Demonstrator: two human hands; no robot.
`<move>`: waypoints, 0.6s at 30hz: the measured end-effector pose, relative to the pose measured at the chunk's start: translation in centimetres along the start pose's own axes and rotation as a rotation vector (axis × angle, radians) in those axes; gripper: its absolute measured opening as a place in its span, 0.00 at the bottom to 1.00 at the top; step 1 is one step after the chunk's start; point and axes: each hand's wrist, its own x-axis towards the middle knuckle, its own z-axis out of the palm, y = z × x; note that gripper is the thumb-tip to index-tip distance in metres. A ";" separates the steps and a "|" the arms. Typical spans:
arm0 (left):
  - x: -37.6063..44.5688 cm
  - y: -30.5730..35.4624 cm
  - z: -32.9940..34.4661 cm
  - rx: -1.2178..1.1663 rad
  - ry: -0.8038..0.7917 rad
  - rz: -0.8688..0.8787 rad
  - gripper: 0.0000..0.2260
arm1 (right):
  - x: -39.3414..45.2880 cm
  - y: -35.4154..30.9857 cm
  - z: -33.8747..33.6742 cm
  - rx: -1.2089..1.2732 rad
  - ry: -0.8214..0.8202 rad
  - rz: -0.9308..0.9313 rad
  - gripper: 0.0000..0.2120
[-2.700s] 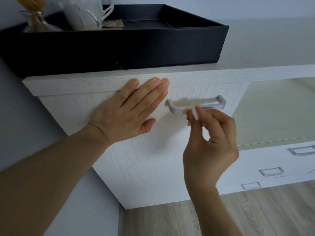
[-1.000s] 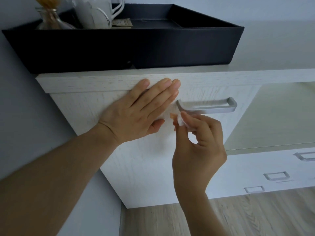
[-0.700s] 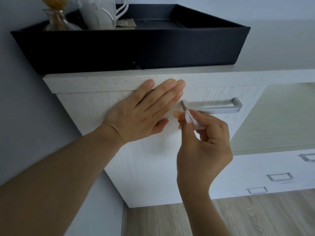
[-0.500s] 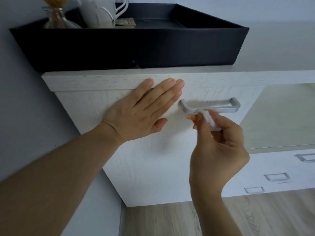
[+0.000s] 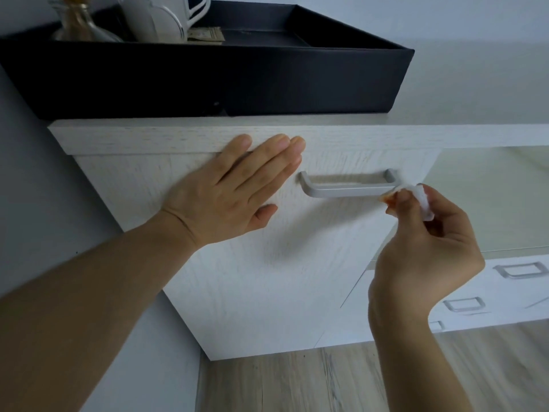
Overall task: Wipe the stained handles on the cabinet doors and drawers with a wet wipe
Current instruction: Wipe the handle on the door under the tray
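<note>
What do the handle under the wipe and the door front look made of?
The grey bar handle looks like brushed or satin metal, with an even matte sheen; coated plastic is possible. The whitewashed cabinet door shows wood grain streaks, likely laminate or veneer.

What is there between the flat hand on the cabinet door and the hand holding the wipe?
In the head view, the silver handle spans the door between the left hand and the right hand.

Left hand point(image 5: 234, 191) held flat, fingers straight and together, forearm extended from near left. Right hand point(image 5: 424, 242) raised, thumb and fingertips pinched together.
</note>
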 end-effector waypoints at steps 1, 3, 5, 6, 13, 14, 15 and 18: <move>0.0 0.0 0.0 0.000 -0.002 0.000 0.32 | 0.3 -0.1 0.0 0.005 -0.005 0.020 0.04; 0.0 0.0 0.0 -0.004 -0.001 -0.002 0.32 | 0.6 -0.2 0.0 -0.007 -0.036 0.035 0.06; 0.0 0.0 0.1 -0.006 0.006 -0.005 0.32 | 0.5 -0.1 0.0 -0.023 -0.082 0.032 0.08; 0.0 0.0 0.0 -0.001 0.006 -0.004 0.32 | 0.3 0.0 0.0 -0.032 -0.107 0.036 0.09; -0.3 0.0 0.2 0.025 0.003 0.005 0.31 | 0.4 0.2 -0.5 -0.054 -0.178 0.044 0.08; -0.3 0.0 0.2 0.025 0.003 0.007 0.31 | 0.3 0.2 -0.6 -0.062 -0.175 0.043 0.07; -0.4 0.0 0.2 0.029 0.001 0.008 0.31 | 0.2 0.2 -0.5 -0.077 -0.174 0.041 0.06; -0.5 0.0 0.2 0.047 -0.008 0.011 0.31 | -0.1 0.1 -0.5 -0.126 -0.166 0.066 0.05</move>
